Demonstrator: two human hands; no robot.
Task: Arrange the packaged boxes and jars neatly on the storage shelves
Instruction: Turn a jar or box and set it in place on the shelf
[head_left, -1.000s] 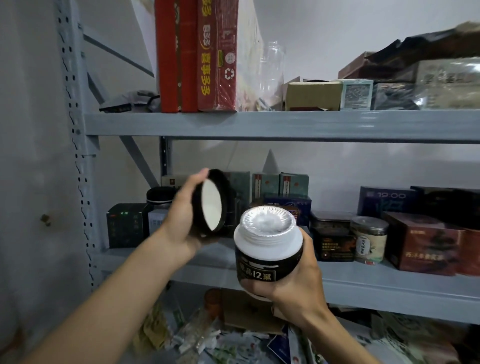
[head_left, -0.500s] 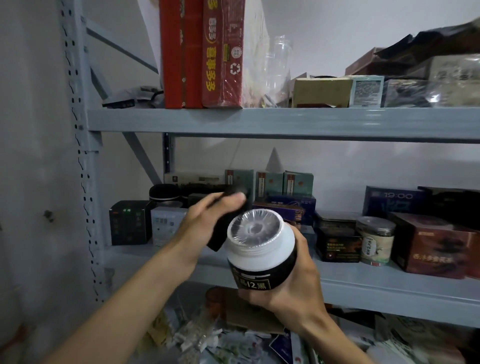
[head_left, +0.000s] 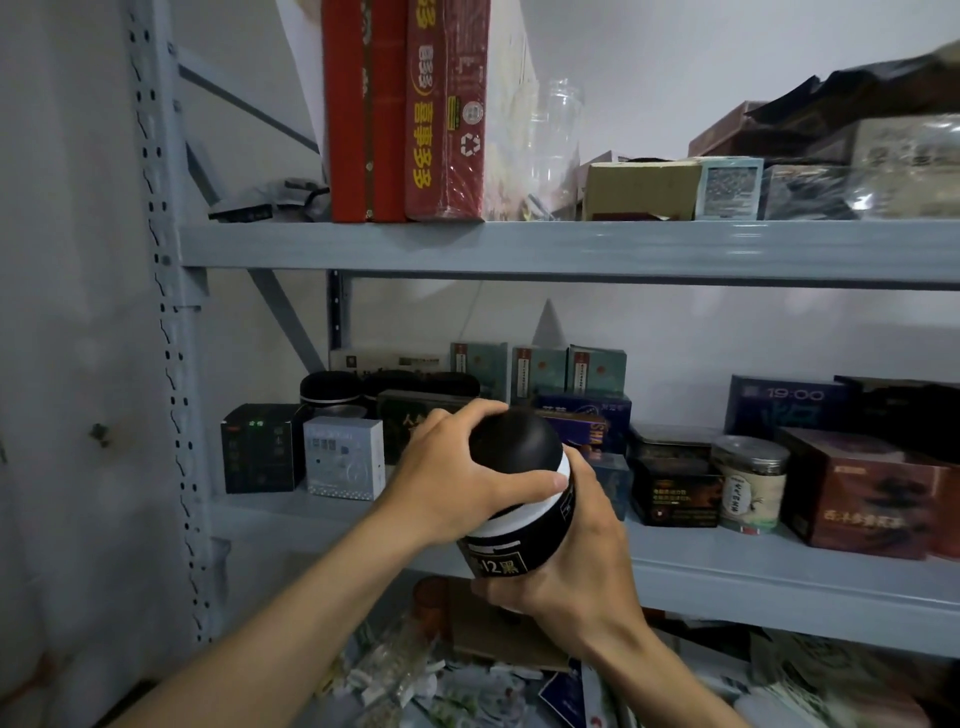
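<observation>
I hold a black-and-white jar (head_left: 514, 545) in front of the middle shelf (head_left: 779, 577). My right hand (head_left: 576, 577) wraps its body from below and behind. My left hand (head_left: 457, 478) grips the black lid (head_left: 514, 441), which now sits on top of the jar and hides the foil seal. Behind them, on the middle shelf, stand black jars (head_left: 332, 389), a dark box (head_left: 260, 447), a white box (head_left: 343, 457), green boxes (head_left: 540, 369) and a clear jar with a metal lid (head_left: 750, 483).
The upper shelf (head_left: 571, 244) carries tall red boxes (head_left: 405, 109), a clear bottle (head_left: 556, 145) and cartons (head_left: 644, 189). A perforated grey upright (head_left: 166, 312) stands at the left by the wall. Brown boxes (head_left: 872, 493) fill the right. Loose packets (head_left: 415, 680) lie below.
My left hand brought the black lid from beside the jar onto its top, covering the foil seal. The jar stayed in my right hand at roughly the same place.
</observation>
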